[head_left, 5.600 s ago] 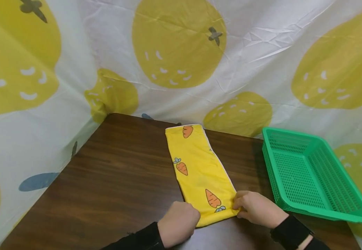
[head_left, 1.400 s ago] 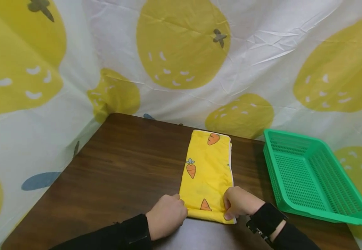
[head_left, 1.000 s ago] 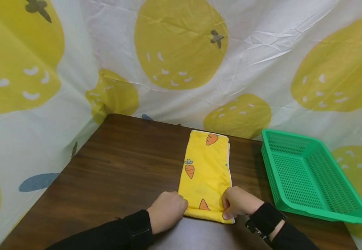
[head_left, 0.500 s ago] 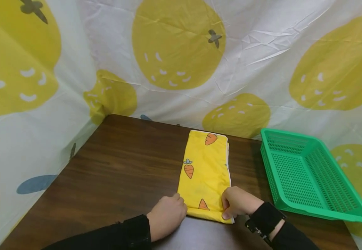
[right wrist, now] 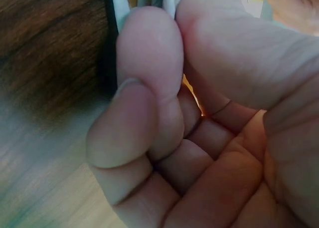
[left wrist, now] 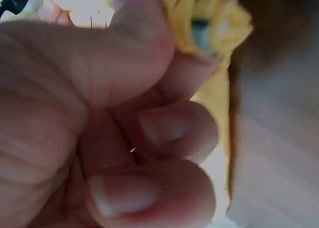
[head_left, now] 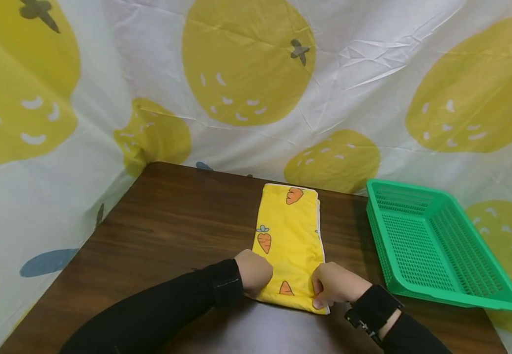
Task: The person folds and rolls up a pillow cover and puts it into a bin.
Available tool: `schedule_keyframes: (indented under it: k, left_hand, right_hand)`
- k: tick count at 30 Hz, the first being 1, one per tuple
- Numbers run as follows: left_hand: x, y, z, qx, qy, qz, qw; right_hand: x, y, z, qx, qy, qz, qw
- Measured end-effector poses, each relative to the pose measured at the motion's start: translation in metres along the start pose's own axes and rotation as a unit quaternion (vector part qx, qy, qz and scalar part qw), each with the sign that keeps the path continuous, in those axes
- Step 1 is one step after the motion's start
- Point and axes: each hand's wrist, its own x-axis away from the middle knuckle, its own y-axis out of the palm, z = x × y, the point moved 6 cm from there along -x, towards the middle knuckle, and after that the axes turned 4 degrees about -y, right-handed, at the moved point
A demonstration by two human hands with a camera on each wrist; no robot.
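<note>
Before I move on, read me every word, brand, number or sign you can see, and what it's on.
No readable text anywhere: the yellow cloth bears only carrot drawings, the backdrop only printed fruit, and the green basket shows no lettering.

I'm seeing white, yellow-fruit-print sheeting (head_left: 362, 108) hanging along two sides, dark wood-grain table (head_left: 194, 221) standing beside it, pale glare (head_left: 278, 332) lighting its near part.

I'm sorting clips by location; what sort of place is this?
Probably a makeshift indoor work corner: a dark wood-look table, fruit-print fabric hung like walls along its edges, with a yellow cloth and green basket on top.
</note>
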Motion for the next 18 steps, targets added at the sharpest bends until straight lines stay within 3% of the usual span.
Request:
schedule_keyframes:
  k: [3,6,9,11,14,16,18]
  left_hand:
    - [-0.002,-0.007,0.002,-0.013,-0.007,-0.032,0.9994]
    - [-0.003,-0.008,0.003,-0.031,-0.013,-0.021,0.9992]
    - [-0.006,-0.005,0.002,-0.047,-0.019,-0.003,0.9987]
    - [-0.01,-0.003,-0.001,-0.053,-0.023,-0.001,0.9983]
    - [-0.017,0.0,-0.007,-0.044,-0.027,-0.011,0.9986]
    - [-0.019,0.001,-0.01,-0.031,-0.027,-0.022,0.9989]
    - [-0.021,0.002,-0.012,-0.02,-0.026,-0.031,0.999]
  right_hand:
    - [0.0,-0.001,-0.002,0.018,-0.003,0.015,0.9997]
    - [0.002,-0.001,-0.008,0.053,-0.017,0.046,0.9974]
    - [0.009,0.003,-0.021,0.112,-0.045,0.092,0.9884]
    - [0.017,0.008,-0.032,0.169,-0.061,0.132,0.9748]
    - [0.03,0.019,-0.045,0.263,-0.08,0.182,0.9442]
    - [0.038,0.027,-0.051,0.305,-0.089,0.203,0.9263]
    - [0.045,0.034,-0.054,0.326,-0.1,0.214,0.9154]
